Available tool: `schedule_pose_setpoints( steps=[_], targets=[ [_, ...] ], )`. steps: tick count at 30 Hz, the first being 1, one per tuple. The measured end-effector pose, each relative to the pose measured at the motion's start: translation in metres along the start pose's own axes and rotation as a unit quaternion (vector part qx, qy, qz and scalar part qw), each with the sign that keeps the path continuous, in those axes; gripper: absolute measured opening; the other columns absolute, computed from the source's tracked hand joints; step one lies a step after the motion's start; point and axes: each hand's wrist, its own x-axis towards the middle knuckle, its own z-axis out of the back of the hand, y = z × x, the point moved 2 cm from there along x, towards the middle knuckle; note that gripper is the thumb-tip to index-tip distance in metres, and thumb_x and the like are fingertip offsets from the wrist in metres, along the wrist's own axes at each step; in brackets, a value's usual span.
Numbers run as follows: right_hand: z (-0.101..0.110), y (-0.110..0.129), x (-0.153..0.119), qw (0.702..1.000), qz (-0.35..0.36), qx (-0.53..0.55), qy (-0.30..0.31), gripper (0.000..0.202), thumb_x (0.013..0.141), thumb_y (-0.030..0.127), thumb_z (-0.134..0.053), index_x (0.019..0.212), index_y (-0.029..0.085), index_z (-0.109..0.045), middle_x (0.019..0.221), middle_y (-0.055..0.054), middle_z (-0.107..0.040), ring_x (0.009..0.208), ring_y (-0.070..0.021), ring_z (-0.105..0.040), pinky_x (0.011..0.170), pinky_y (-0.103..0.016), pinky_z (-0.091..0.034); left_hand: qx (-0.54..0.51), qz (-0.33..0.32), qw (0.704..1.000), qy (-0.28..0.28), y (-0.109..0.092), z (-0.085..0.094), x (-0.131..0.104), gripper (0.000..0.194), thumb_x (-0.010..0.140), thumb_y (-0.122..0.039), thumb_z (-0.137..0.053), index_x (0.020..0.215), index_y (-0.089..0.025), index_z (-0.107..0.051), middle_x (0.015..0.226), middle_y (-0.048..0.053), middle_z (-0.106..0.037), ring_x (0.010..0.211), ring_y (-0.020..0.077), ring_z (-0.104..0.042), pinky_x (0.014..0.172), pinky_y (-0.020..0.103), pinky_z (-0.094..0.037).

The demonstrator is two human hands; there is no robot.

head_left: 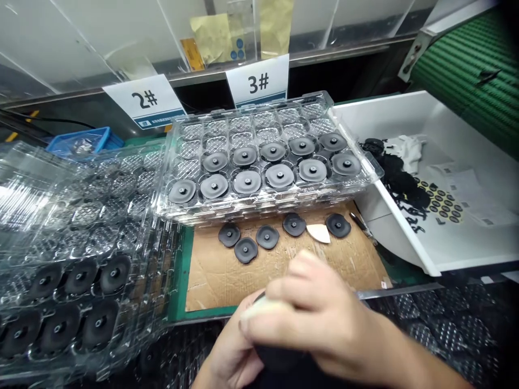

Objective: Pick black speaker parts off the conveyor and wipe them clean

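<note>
My left hand (233,348) is closed around a black round part (259,297), which is mostly hidden behind the fingers. Over it lies my right hand (324,319), blurred, with its fingers curled together; a pale edge shows under the fingertips, too unclear to name. Just beyond the hands, several black discs with a small central stud, such as this black disc (267,236), lie on a cardboard sheet (214,281). Among them is a white, pointed flat piece (318,233).
Behind the cardboard stands a stack of clear trays (259,202), two front rows filled with discs. More clear trays (93,237) stand at left. At right are a tweezers-like tool (363,228) and a white bin (409,248) with black scraps. A blue basket (107,139) sits behind.
</note>
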Motion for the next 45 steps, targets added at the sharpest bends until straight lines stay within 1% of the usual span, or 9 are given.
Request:
schedule_pose_setpoints(
  steps=[6, 11, 16, 20, 24, 27, 31, 39, 45],
  targets=[
    [-0.026, -0.066, -0.04, 0.957, -0.27, 0.0, -0.109, 0.024, 0.089, 0.02, -0.045, 0.104, 0.022, -0.063, 0.096, -0.004, -0.065, 0.087, -0.0162, -0.058, 0.078, -0.031, -0.045, -0.065, 0.042, 0.993, 0.088, 0.001, -0.001, -0.001, 0.047, 0.059, -0.032, -0.076, 0.102, -0.02, -0.065, 0.1, 0.007, -0.069, 0.087, 0.0265, -0.066, 0.069, 0.029, -0.054],
    [-0.084, -0.084, -0.082, 0.952, -0.3, 0.026, -0.057, 0.024, 0.084, 0.018, -0.048, 0.096, 0.022, -0.068, 0.08, -0.002, -0.069, 0.074, -0.0165, -0.064, 0.067, -0.029, -0.051, -0.089, 0.01, 0.991, 0.101, 0.002, 0.007, 0.001, 0.034, 0.068, -0.027, -0.07, 0.099, -0.016, -0.066, 0.099, 0.01, -0.069, 0.087, 0.0252, -0.066, 0.069, 0.029, -0.054],
    [-0.058, -0.066, -0.071, 0.938, -0.327, 0.033, -0.112, 0.026, 0.087, 0.022, -0.045, 0.104, 0.021, -0.064, 0.095, -0.005, -0.068, 0.087, -0.0181, -0.064, 0.073, -0.03, -0.052, -0.072, -0.008, 0.993, 0.091, 0.005, 0.007, 0.002, 0.038, 0.067, -0.022, -0.07, 0.105, -0.019, -0.064, 0.105, 0.008, -0.067, 0.091, 0.0269, -0.065, 0.073, 0.031, -0.054],
    [-0.017, -0.015, -0.034, 0.95, -0.238, 0.045, -0.2, 0.025, 0.087, 0.02, -0.049, 0.11, 0.023, -0.058, 0.107, -0.004, -0.064, 0.096, -0.0176, -0.059, 0.08, -0.029, -0.049, -0.036, -0.057, 0.997, 0.032, 0.001, 0.002, 0.001, 0.041, 0.066, -0.013, -0.07, 0.105, -0.022, -0.063, 0.106, 0.006, -0.067, 0.095, 0.0212, -0.063, 0.082, 0.028, -0.049],
    [-0.018, 0.021, -0.01, 0.99, -0.078, 0.059, -0.102, 0.024, 0.084, 0.012, -0.048, 0.104, 0.017, -0.06, 0.089, -0.003, -0.068, 0.077, -0.015, -0.06, 0.073, -0.029, -0.047, -0.011, -0.123, 0.992, -0.028, -0.005, 0.005, 0.0, 0.038, 0.067, -0.024, -0.071, 0.104, -0.024, -0.064, 0.107, 0.004, -0.067, 0.098, 0.0192, -0.061, 0.088, 0.026, -0.045],
    [-0.025, 0.018, -0.002, 0.99, -0.112, 0.078, -0.021, 0.022, 0.085, 0.01, -0.047, 0.099, 0.018, -0.06, 0.089, -0.002, -0.066, 0.077, -0.0137, -0.058, 0.072, -0.028, -0.044, 0.01, -0.15, 0.987, -0.051, -0.005, 0.008, 0.0, 0.046, 0.064, -0.023, -0.073, 0.108, -0.027, -0.061, 0.108, 0.003, -0.066, 0.096, 0.0206, -0.061, 0.089, 0.03, -0.045],
    [-0.022, 0.015, 0.001, 0.987, -0.091, 0.033, -0.131, 0.024, 0.087, 0.013, -0.043, 0.107, 0.013, -0.056, 0.091, -0.007, -0.065, 0.079, -0.0168, -0.057, 0.073, -0.032, -0.041, 0.022, -0.143, 0.989, -0.039, -0.003, 0.004, 0.0, 0.052, 0.063, -0.027, -0.074, 0.112, -0.022, -0.059, 0.109, 0.008, -0.066, 0.101, 0.0226, -0.059, 0.095, 0.033, -0.041],
    [-0.006, 0.01, -0.025, 0.98, -0.187, -0.027, -0.062, 0.024, 0.087, 0.01, -0.043, 0.105, 0.018, -0.057, 0.078, -0.002, -0.061, 0.066, -0.0141, -0.05, 0.063, -0.028, -0.034, -0.031, -0.122, 0.992, 0.005, -0.008, 0.002, -0.001, 0.053, 0.052, -0.026, -0.081, 0.102, -0.023, -0.065, 0.104, 0.003, -0.069, 0.093, 0.0168, -0.063, 0.083, 0.022, -0.048],
    [-0.008, 0.002, -0.002, 1.0, 0.011, -0.001, 0.021, 0.024, 0.089, 0.015, -0.041, 0.101, 0.021, -0.062, 0.075, -0.002, -0.056, 0.069, -0.0149, -0.043, 0.066, -0.03, -0.031, -0.001, -0.022, 0.999, 0.029, -0.001, 0.007, 0.0, 0.024, 0.068, -0.017, -0.069, 0.092, -0.017, -0.068, 0.08, 0.003, -0.072, 0.074, 0.0131, -0.066, 0.072, 0.02, -0.051]
  ],
)
